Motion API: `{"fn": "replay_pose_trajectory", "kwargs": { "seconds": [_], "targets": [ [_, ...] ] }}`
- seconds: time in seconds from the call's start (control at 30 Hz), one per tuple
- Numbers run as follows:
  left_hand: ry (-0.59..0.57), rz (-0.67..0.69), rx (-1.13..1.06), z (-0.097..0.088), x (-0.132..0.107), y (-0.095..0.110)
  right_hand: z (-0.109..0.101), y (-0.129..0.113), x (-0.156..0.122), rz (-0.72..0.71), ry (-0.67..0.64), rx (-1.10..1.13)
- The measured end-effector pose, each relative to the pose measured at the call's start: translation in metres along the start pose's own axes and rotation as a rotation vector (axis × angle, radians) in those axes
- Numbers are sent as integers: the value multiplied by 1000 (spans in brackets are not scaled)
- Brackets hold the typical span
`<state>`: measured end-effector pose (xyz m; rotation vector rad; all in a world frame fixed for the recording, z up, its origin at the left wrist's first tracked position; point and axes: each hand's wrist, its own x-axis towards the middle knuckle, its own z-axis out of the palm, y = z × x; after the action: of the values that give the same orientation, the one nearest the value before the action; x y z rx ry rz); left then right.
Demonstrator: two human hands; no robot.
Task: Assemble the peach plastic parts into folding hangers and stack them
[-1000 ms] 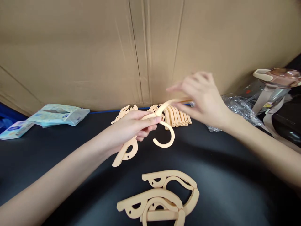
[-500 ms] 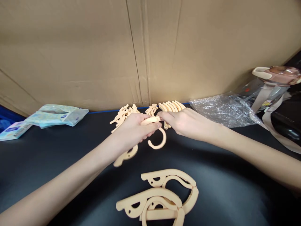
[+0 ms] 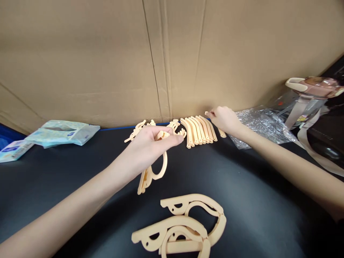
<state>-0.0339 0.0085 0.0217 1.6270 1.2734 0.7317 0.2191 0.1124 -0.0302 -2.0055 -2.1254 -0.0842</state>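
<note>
My left hand (image 3: 153, 145) is closed round a partly assembled beige folding hanger (image 3: 144, 181), its hook curving down below the fingers. My right hand (image 3: 224, 120) pinches one curved hanger arm (image 3: 221, 133) at the right end of a row of matching arms (image 3: 200, 130). The palm hides most of that piece. Behind my left hand lie a pile of smaller hanger parts (image 3: 135, 130) and some hooks (image 3: 174, 124). Nearest me, folded hangers (image 3: 172, 224) lie overlapping on the black tabletop (image 3: 255, 208).
Tissue packs (image 3: 64, 132) lie at the left. On the right are a crumpled clear plastic bag (image 3: 264, 125) and a bottle with a pink lid and strap (image 3: 317, 87). A cardboard wall (image 3: 107, 64) stands along the back edge.
My right hand has left the hanger in my left hand, moved right and taken a curved arm at the row's end. My left hand has turned the hanger, and its hook now hangs further left.
</note>
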Motion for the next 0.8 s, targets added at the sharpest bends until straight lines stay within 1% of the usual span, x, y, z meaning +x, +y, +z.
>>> {"fn": "replay_pose_trajectory", "kwargs": {
  "seconds": [0.1, 0.2, 0.33, 0.4, 0.5, 0.57, 0.67, 0.77, 0.8],
  "targets": [
    [-45, 22, -114, 2, 0, -1, 7, -1, 0, 23, -2, -38],
    [-67, 15, -159, 4, 0, -1, 8, -2, 1, 19, -18, -45],
    [-71, -9, -246, 4, 0, -1, 3, -2, 1, 18, -20, -29],
    [-77, 7, -299, 3, 1, -1, -2, -3, 0, 20, -16, -23],
    [-67, 51, -327, 1, 2, -2, -7, -5, -2, 15, -18, -28],
    [-62, 55, -359, 0, 3, -3, -10, -6, -3, -4, -26, -39],
    [-38, 31, -453, -1, 4, -5, -14, -8, -5, -26, -24, -68],
    [20, -13, -553, 0, 7, -7, -21, -17, -12, -32, 31, -119],
    [35, -24, -578, 1, 9, -8, -24, -22, -17, -57, 48, -104]
  ]
}}
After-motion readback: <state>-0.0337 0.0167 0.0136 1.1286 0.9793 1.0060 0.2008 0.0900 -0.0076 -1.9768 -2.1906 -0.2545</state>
